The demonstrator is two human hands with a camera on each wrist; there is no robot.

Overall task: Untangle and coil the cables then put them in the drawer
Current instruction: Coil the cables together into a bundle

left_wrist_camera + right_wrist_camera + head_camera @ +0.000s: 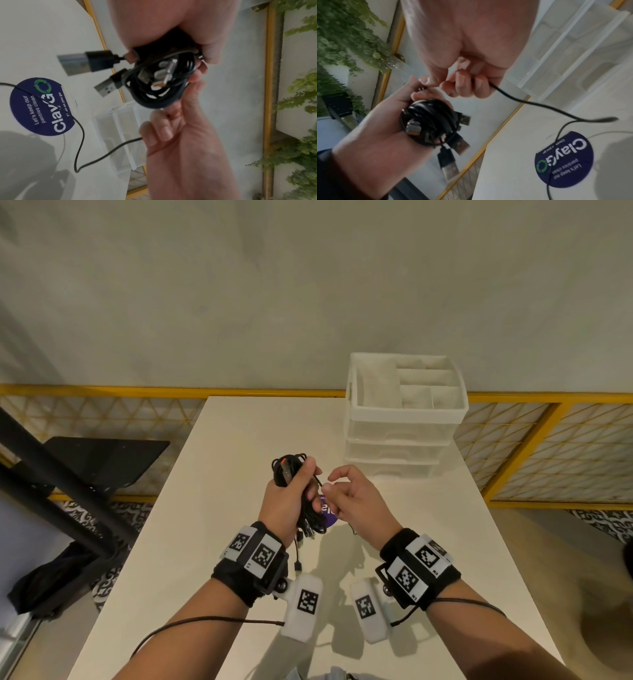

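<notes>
My left hand [291, 491] grips a coiled bundle of black cables [291, 470] above the white table [212, 508]; the bundle [161, 83] shows several USB plugs [80, 63] sticking out, and it [429, 121] fills the palm in the right wrist view. My right hand [346, 491] sits just right of it, fingers curled round a thin black cable [530, 104] whose loose end trails down to the table [82, 140]. A white plastic drawer unit [400, 433] stands at the table's far right, its drawers pushed in.
A round dark-blue sticker [327, 513] lies on the table under the hands [39, 108]. A yellow-framed railing [102, 392] runs behind the table, and a black stand [85, 467] is off to the left. Green plants [300, 94] hang beyond the railing.
</notes>
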